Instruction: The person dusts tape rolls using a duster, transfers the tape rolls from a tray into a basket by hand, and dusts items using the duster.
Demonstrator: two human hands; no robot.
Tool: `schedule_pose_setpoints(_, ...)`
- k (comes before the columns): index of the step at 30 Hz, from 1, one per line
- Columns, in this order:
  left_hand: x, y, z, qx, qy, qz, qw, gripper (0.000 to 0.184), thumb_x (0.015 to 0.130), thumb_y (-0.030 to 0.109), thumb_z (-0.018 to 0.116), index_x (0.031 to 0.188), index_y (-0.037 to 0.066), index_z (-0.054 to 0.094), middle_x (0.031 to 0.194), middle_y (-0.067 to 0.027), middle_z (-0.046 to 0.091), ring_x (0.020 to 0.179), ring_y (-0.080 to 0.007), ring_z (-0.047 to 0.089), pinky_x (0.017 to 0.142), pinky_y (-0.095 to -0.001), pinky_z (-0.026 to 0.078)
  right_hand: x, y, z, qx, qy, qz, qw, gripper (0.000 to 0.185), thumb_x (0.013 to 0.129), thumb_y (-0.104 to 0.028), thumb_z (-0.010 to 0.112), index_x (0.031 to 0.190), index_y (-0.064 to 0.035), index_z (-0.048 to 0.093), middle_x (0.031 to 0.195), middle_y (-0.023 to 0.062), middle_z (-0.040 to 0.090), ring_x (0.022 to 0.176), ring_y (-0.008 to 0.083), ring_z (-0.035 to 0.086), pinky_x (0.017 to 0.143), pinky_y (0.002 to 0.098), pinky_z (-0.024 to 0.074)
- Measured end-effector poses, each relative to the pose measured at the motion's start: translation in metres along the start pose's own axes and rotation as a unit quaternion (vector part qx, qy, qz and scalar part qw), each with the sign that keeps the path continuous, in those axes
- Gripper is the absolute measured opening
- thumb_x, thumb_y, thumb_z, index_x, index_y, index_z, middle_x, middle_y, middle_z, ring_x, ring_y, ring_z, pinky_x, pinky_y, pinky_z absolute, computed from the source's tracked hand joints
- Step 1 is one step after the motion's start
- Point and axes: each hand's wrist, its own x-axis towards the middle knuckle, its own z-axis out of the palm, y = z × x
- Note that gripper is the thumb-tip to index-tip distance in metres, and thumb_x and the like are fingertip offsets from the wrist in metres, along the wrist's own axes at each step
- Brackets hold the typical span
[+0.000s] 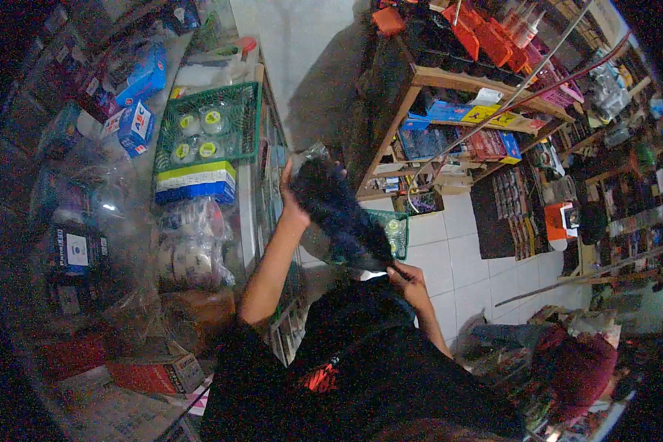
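Observation:
Between my hands is a dark, shaggy bundle that looks like a feather duster (339, 202). It slants from upper left to lower right and narrows to a handle-like end. My right hand (408, 281) is closed around that narrow lower end. At the wide upper end, my left hand (293, 197) grips the side, some of its fingers hidden behind the dark mass. A shiny bit of clear plastic (315, 151) shows at the top, by the left hand's fingertips.
At left, a counter carries a green basket (256, 121) of lidded jars, a blue-and-yellow box (195, 182) and wrapped rolls (191, 254). A wooden shelf (390, 125) stands ahead right, with thin rods (508, 107) crossing it. Another green basket (398, 221) sits near white floor tiles (460, 258).

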Motion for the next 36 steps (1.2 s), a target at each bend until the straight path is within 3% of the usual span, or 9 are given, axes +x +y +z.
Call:
schedule_pose_setpoints(10, -0.009, -0.006, 0.015, 0.012, 0.093, -0.017, 0.995, 0.07, 0.087, 0.06, 0.046, 0.127, 0.004, 0.056, 0.128, -0.0162, 0.058, 0.119, -0.0366, 0.053, 0.105, -0.0518, 0.037, 0.0, -0.02, -0.006, 0.026, -0.017, -0.018, 0.999, 0.02, 0.091, -0.021, 0.066, 0.099, -0.0023, 0.069, 0.077, -0.0035, 0.057, 0.066, 0.0055, 0.045, 0.057, 0.0223, 0.0344)
schedule_pose_setpoints(14, -0.003, -0.013, 0.007, 0.024, -0.106, -0.031, 0.994, 0.072, 0.088, 0.062, 0.044, 0.129, 0.004, 0.054, 0.127, -0.0161, 0.059, 0.118, -0.0326, 0.055, 0.107, -0.0472, 0.037, -0.005, -0.028, -0.001, 0.053, -0.002, -0.013, 0.998, 0.019, 0.092, -0.02, 0.064, 0.095, -0.0023, 0.069, 0.073, -0.0048, 0.055, 0.064, 0.0048, 0.043, 0.056, 0.0228, 0.0331)
schedule_pose_setpoints(17, -0.007, -0.012, 0.015, 0.029, 0.124, 0.001, 0.992, 0.074, 0.089, 0.064, 0.042, 0.132, 0.005, 0.049, 0.132, -0.0183, 0.054, 0.121, -0.0426, 0.049, 0.107, -0.0544, 0.034, -0.008, -0.045, -0.001, 0.074, -0.028, -0.007, 0.997, 0.021, 0.092, -0.022, 0.065, 0.094, -0.0014, 0.069, 0.073, -0.0047, 0.055, 0.064, 0.0055, 0.043, 0.056, 0.0234, 0.0335)
schedule_pose_setpoints(19, 0.016, -0.018, -0.058, 0.324, -0.038, 0.077, 0.942, 0.071, 0.089, 0.063, 0.042, 0.131, 0.006, 0.052, 0.131, -0.0158, 0.056, 0.121, -0.0365, 0.051, 0.107, -0.0495, 0.035, -0.008, -0.047, -0.003, 0.051, -0.037, -0.02, 0.998, 0.022, 0.091, -0.023, 0.065, 0.093, -0.0007, 0.069, 0.073, -0.0045, 0.055, 0.064, 0.006, 0.043, 0.057, 0.0237, 0.0339)
schedule_pose_setpoints(21, 0.002, -0.013, -0.013, 0.071, -0.059, -0.081, 0.992, 0.058, 0.092, 0.057, 0.04, 0.127, 0.014, 0.056, 0.127, -0.0111, 0.06, 0.12, -0.0326, 0.054, 0.107, -0.0489, 0.037, -0.003, -0.029, -0.004, 0.008, -0.004, -0.032, 0.999, 0.024, 0.091, -0.024, 0.066, 0.092, -0.0004, 0.068, 0.072, -0.0045, 0.054, 0.064, 0.0063, 0.044, 0.057, 0.0238, 0.034)
schedule_pose_setpoints(24, -0.009, -0.015, 0.029, 0.058, 0.149, 0.004, 0.987, 0.057, 0.093, 0.055, 0.039, 0.128, 0.013, 0.056, 0.128, -0.012, 0.059, 0.121, -0.0322, 0.052, 0.107, -0.0481, 0.037, -0.003, -0.025, -0.003, 0.013, 0.009, -0.006, 1.0, 0.025, 0.091, -0.025, 0.066, 0.092, -0.0005, 0.068, 0.07, -0.0048, 0.053, 0.063, 0.0065, 0.043, 0.058, 0.0239, 0.0339)
schedule_pose_setpoints(32, 0.0, -0.017, 0.008, 0.043, 0.064, 0.009, 0.997, 0.073, 0.09, 0.066, 0.037, 0.131, 0.008, 0.053, 0.132, -0.0166, 0.054, 0.121, -0.035, 0.051, 0.106, -0.0493, 0.038, -0.01, -0.06, -0.011, 0.069, -0.078, -0.025, 0.994, 0.019, 0.092, -0.022, 0.065, 0.088, -0.004, 0.067, 0.068, -0.0083, 0.049, 0.062, 0.0045, 0.041, 0.056, 0.023, 0.0313)
schedule_pose_setpoints(33, 0.001, -0.01, -0.002, -0.233, 0.065, -0.124, 0.962, 0.074, 0.089, 0.066, 0.037, 0.132, 0.007, 0.051, 0.132, -0.0157, 0.055, 0.121, -0.0334, 0.052, 0.106, -0.0475, 0.038, -0.009, -0.061, -0.014, 0.062, -0.1, -0.025, 0.993, 0.018, 0.092, -0.021, 0.064, 0.087, -0.0047, 0.067, 0.068, -0.0088, 0.049, 0.062, 0.0041, 0.04, 0.055, 0.0227, 0.0308)
schedule_pose_setpoints(36, 0.008, -0.015, -0.025, 0.052, -0.068, -0.052, 0.995, 0.08, 0.087, 0.07, 0.038, 0.133, 0.005, 0.049, 0.135, -0.016, 0.052, 0.122, -0.0376, 0.05, 0.105, -0.0516, 0.037, -0.013, -0.079, -0.013, 0.071, -0.066, -0.03, 0.995, 0.016, 0.093, -0.021, 0.063, 0.087, -0.0063, 0.067, 0.067, -0.0093, 0.048, 0.06, 0.0029, 0.04, 0.053, 0.0224, 0.0292)
